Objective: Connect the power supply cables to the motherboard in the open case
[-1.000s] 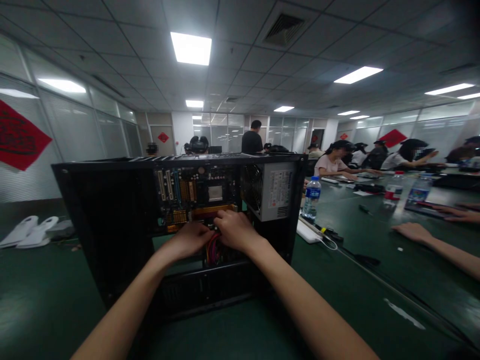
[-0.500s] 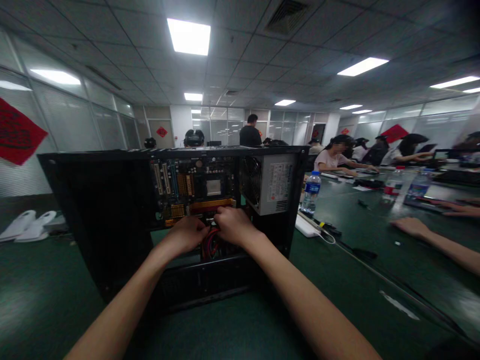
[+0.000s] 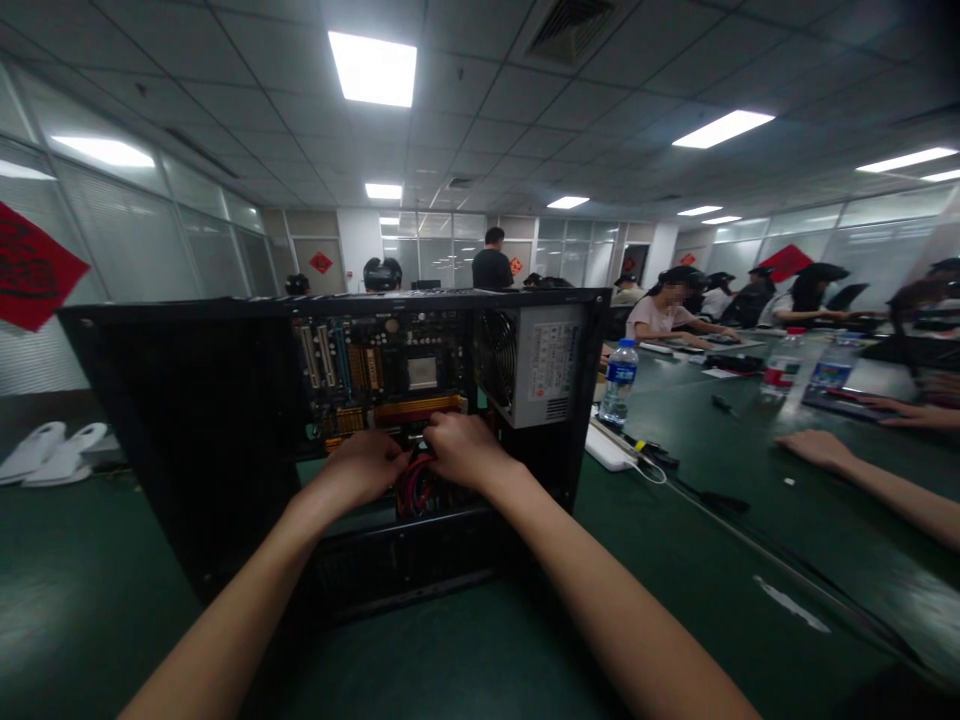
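A black computer case (image 3: 180, 310) stands on its side in front of me, its interior facing me. Inside are the motherboard (image 3: 390, 340) and a grey power supply (image 3: 551, 365) at the upper right. Both hands reach in below the yellow and red memory slots (image 3: 420, 409). My left hand (image 3: 367, 465) has its fingertips pinched together beside a bundle of red and purple cables (image 3: 415, 488). My right hand (image 3: 465, 448) is curled just above the same bundle, fingers bent inward. What lies between the fingertips is hidden.
The case stands on a green table (image 3: 660, 600). To its right are a blue-capped water bottle (image 3: 619, 382), a white power strip (image 3: 611, 447) and cables. Another person's hand (image 3: 817, 450) rests farther right. White slippers (image 3: 45, 455) lie at the left.
Both hands stay at the cable bundle with barely any shift of the fingers. The whole view has moved slightly, so the case appears a little farther left.
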Demonstrator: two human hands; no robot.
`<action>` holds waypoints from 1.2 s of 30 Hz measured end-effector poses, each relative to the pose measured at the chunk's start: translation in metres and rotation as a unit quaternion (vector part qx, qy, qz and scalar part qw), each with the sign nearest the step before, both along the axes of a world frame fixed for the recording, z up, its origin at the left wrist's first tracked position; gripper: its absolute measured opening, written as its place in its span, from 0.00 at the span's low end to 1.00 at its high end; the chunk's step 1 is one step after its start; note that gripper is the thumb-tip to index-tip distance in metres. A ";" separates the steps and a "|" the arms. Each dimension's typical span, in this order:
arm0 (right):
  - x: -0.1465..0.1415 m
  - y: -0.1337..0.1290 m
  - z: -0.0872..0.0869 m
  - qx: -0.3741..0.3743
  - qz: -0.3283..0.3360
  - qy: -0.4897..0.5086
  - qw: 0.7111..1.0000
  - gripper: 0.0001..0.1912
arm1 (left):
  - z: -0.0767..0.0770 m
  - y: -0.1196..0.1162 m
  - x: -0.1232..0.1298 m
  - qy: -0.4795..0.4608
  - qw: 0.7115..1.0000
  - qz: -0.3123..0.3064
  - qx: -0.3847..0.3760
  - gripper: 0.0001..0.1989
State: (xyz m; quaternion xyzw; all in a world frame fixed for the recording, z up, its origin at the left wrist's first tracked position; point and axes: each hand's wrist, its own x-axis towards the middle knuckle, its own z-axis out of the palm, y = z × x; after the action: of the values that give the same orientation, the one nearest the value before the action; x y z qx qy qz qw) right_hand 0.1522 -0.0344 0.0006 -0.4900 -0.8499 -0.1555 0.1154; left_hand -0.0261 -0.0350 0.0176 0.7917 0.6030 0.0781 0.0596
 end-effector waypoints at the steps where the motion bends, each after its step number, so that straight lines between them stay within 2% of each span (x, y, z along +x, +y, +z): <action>1: 0.000 0.000 0.000 -0.002 0.000 0.001 1.000 0.14 | 0.001 -0.001 0.000 0.006 1.000 0.003 0.001 0.20; 12: 0.001 0.000 0.002 -0.005 0.002 0.003 1.000 0.15 | 0.005 -0.004 0.001 0.031 0.999 0.019 0.003 0.20; 23: 0.001 0.002 -0.002 -0.004 0.006 0.020 1.000 0.14 | -0.003 -0.006 0.012 0.032 0.998 0.019 0.044 0.18; 29: -0.002 0.003 -0.004 -0.003 0.011 0.046 0.999 0.14 | -0.002 -0.006 0.011 0.027 0.999 0.021 0.032 0.18; 36: -0.001 0.003 -0.004 -0.016 0.024 0.046 0.999 0.14 | -0.001 -0.006 0.018 0.045 0.997 0.022 0.052 0.18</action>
State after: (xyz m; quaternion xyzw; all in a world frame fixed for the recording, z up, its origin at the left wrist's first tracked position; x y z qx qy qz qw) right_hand 0.1513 -0.0318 -0.0038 -0.4778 -0.8576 -0.1168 0.1501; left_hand -0.0085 -0.0412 0.0164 0.7829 0.6175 0.0747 -0.0103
